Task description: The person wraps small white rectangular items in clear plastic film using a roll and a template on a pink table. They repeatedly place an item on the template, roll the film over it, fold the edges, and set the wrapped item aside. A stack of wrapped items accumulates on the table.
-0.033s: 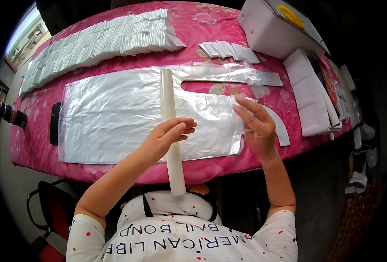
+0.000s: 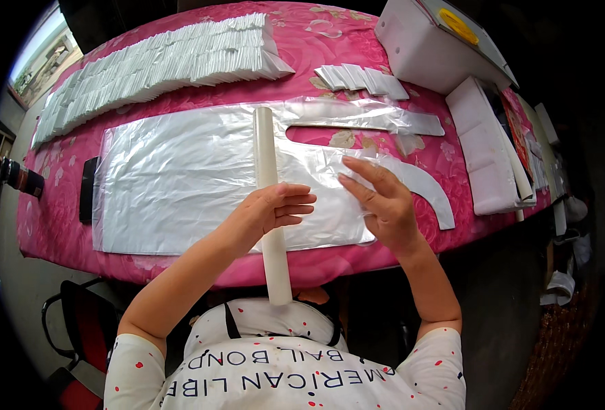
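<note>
A silvery-white plastic bag [image 2: 172,184] with cut-out handles lies spread flat on the table. A long pale tube [image 2: 265,147] crosses it, its near end sticking out past the table edge toward me. My left hand [image 2: 275,208] is over the tube, fingers stretched out and holding nothing; whether its palm rests on the tube cannot be told. To its right, my right hand [image 2: 384,205] pinches thin film of the bag near the handle end, with the thumb hidden underneath. Beyond that hand, one curved handle [image 2: 435,195] lies on the cloth.
Long rows of folded white packets [image 2: 159,72] stand at the back left, and a smaller row [image 2: 360,80] lies at the back. White foam boxes [image 2: 418,48] stand on the right. A black flat object [image 2: 88,191] and a dark bottle [image 2: 21,179] are at the left edge. Pink floral cloth [image 2: 316,263] covers the table.
My right hand has shifted left with the film, toward the tube, and more of the curved handle shows. The fingers of my left hand have straightened slightly; the tube stays in place.
</note>
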`<act>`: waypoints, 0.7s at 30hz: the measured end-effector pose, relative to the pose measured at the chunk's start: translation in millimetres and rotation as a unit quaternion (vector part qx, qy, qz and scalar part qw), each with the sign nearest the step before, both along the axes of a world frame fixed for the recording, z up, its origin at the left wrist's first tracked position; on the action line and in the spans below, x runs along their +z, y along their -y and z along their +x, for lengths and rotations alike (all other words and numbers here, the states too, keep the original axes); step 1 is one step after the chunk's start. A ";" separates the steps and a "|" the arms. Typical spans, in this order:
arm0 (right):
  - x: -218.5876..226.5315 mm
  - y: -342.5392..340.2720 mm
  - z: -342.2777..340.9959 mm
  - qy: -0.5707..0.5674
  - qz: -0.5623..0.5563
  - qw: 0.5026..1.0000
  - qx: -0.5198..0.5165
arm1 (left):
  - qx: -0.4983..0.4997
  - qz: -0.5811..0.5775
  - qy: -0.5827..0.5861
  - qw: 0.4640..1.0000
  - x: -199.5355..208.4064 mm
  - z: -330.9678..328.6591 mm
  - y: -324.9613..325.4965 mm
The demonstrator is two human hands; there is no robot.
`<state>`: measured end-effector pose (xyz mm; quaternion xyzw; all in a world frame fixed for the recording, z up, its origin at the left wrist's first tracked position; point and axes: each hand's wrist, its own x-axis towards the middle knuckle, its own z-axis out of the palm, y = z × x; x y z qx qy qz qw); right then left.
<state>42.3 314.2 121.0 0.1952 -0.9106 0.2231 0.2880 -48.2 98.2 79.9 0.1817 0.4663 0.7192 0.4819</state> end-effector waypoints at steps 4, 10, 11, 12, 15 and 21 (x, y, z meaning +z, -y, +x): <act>-28.1 59.9 -22.1 0.050 0.022 0.990 0.129 | -0.088 0.055 0.099 0.990 -1.4 -10.4 13.8; -49.9 69.7 -22.1 0.139 -0.063 0.983 0.098 | 0.031 -0.123 -0.005 0.992 -6.8 -8.0 43.4; -52.0 68.0 -20.7 0.142 -0.087 0.981 0.096 | 0.053 -0.131 0.007 0.990 -7.9 -9.4 46.3; -50.6 64.0 -18.6 0.145 -0.105 0.980 0.090 | 0.074 -0.139 0.018 0.987 -8.9 -10.7 49.1; -49.9 36.2 -14.8 0.123 -0.188 0.973 0.056 | 0.133 -0.162 -0.007 0.978 -10.5 -14.1 60.2; -89.7 -131.9 2.8 0.126 -0.453 0.850 -0.238 | 0.234 -0.173 0.002 0.957 -22.9 -28.1 110.9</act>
